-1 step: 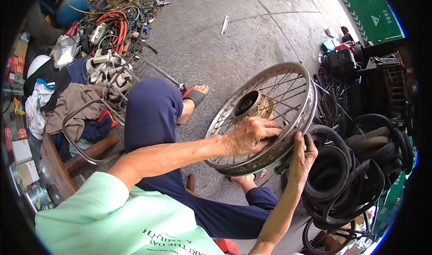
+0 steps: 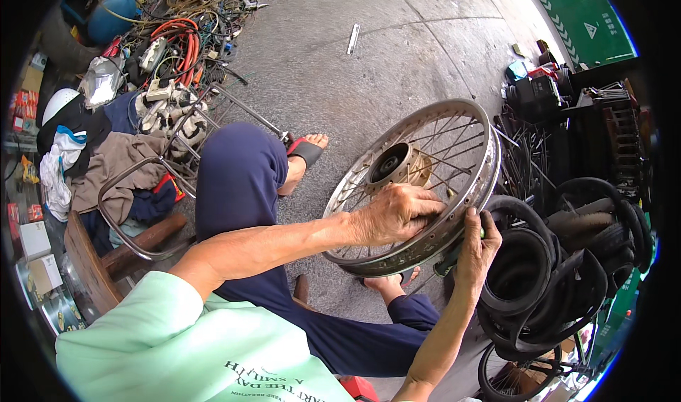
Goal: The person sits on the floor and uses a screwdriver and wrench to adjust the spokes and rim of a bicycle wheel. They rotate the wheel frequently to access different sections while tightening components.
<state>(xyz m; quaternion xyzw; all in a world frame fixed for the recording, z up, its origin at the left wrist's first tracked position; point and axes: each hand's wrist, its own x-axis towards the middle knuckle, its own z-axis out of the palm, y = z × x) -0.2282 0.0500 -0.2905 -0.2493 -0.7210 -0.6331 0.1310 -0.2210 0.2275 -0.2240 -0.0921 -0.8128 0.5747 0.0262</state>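
A spoked metal wheel (image 2: 489, 157) leans in front of me, its rim tilted and its hub (image 2: 390, 164) facing up and to the left. My left hand (image 2: 397, 214) reaches over the near side of the rim. Its fingers are closed together among the spokes (image 2: 454, 145), against the rim's inner side; their tips are partly hidden. On the outer side of the rim, my right hand (image 2: 479, 249) is closed around a green-handled tool (image 2: 447, 262), thumb pressed near the rim edge. The tool's working end cannot be made out.
Black tyres (image 2: 514, 267) are heaped at the right, beside loose metal rods (image 2: 525, 153) and a dark tool rack (image 2: 617, 132). Tangled cables (image 2: 188, 47) lie at the far left. A metal-framed chair (image 2: 135, 178) and clothes (image 2: 117, 168) are left of my knee. A small metal strip (image 2: 353, 39) lies on the floor.
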